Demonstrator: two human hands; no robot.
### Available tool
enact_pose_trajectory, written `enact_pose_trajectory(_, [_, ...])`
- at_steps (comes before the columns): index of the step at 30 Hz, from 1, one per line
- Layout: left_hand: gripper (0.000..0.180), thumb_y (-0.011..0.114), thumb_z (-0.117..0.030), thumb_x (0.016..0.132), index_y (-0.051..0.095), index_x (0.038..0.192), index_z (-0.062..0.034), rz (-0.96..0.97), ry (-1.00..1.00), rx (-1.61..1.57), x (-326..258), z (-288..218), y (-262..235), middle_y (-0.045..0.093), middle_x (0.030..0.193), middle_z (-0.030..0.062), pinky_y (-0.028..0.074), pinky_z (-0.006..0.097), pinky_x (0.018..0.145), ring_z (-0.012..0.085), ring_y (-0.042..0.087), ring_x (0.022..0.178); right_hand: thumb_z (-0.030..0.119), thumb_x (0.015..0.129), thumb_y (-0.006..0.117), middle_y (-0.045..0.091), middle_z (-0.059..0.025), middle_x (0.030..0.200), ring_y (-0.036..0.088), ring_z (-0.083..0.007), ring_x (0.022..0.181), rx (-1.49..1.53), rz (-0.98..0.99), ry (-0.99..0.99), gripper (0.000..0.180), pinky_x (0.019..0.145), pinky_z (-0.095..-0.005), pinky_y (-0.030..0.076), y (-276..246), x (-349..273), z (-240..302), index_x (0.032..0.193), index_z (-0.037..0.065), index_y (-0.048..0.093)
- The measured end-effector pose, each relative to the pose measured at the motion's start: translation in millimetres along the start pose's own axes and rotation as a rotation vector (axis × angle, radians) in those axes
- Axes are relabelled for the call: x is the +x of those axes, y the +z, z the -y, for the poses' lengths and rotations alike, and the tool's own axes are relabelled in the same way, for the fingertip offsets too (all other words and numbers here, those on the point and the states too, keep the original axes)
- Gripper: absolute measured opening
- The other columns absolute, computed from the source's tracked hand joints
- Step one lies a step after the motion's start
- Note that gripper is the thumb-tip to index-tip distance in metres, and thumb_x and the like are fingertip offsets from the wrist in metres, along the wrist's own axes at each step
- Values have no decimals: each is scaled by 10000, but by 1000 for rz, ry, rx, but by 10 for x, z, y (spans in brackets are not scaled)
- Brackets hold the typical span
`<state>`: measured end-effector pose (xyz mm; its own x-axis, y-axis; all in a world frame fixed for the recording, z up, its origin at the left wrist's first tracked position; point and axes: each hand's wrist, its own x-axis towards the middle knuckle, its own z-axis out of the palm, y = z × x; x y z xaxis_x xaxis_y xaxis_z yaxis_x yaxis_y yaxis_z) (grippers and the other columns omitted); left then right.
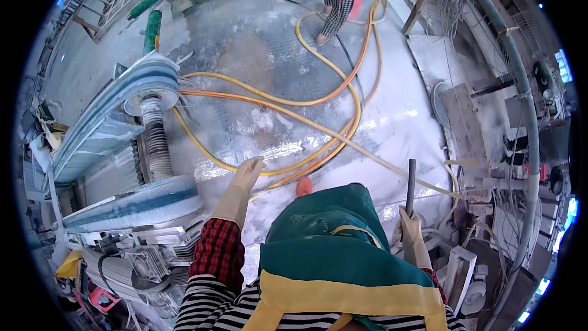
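We judge the rod (411,179), right of the apron (324,217), stiff and light, best gripped low, where our right hand (413,230) wraps it, our left hand (247,174) loosely part-open, seemingly empty.

A slim, straight, dark grey rod (411,182) stands toward 4 o'clock in the view, its blunt upper end free and pointing to 12 o'clock, its lower part gripped and partly hidden by the right hand (411,228).
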<state>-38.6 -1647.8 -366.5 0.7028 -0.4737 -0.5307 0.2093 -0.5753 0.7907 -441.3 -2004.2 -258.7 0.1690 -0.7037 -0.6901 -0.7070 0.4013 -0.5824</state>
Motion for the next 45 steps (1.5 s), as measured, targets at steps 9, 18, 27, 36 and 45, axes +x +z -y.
enact_pose_trajectory(9, [481, 531, -408, 982, 658, 1206, -2, 17, -198, 80, -208, 202, 211, 713, 1025, 167, 494, 368, 911, 242, 668, 1011, 297, 930, 656, 559, -79, 590, 531, -169, 415, -175, 168, -75, 340, 371, -299, 442, 222, 754, 808, 1041, -23, 621])
enact_pose_trajectory(18, [477, 542, -454, 930, 697, 1139, -55, -277, -346, 87, -822, 806, 355, 721, 1060, 157, 516, 375, 874, 242, 681, 981, 241, 943, 613, 535, -75, 591, 523, -172, 417, -431, 553, -406, 437, 385, -303, 468, 770, 1984, 1832, 1257, -54, 541])
enact_pose_trajectory(27, [523, 522, -468, 964, 669, 1201, -26, -433, -120, -172, 267, 285, 151, 724, 1102, 125, 491, 371, 957, 237, 661, 1067, 264, 937, 623, 535, -52, 637, 530, -143, 462, -399, 810, -559, 368, 415, -306, 452, 1931, 1928, 2727, 1122, -53, 601])
enact_pose_trajectory(36, [442, 504, -393, 976, 665, 1112, -4, -581, 221, -126, 2116, -977, -879, 693, 1004, 203, 498, 393, 840, 296, 671, 958, 325, 928, 570, 569, -274, 927, 596, -365, 721, -982, 836, -720, 557, 675, -495, 489, 3096, 1452, 4340, 1417, 80, 464])
enact_pose_trajectory(45, [229, 618, -215, 890, 661, 1070, -80, -1147, 400, 345, 2189, -2463, -3298, 667, 915, 176, 514, 463, 801, 376, 647, 899, 70, 880, 522, 498, -371, 1274, 613, -509, 843, -1228, 920, -1125, 706, 693, -552, 520, 4125, 2357, 5190, 1547, 195, 325])
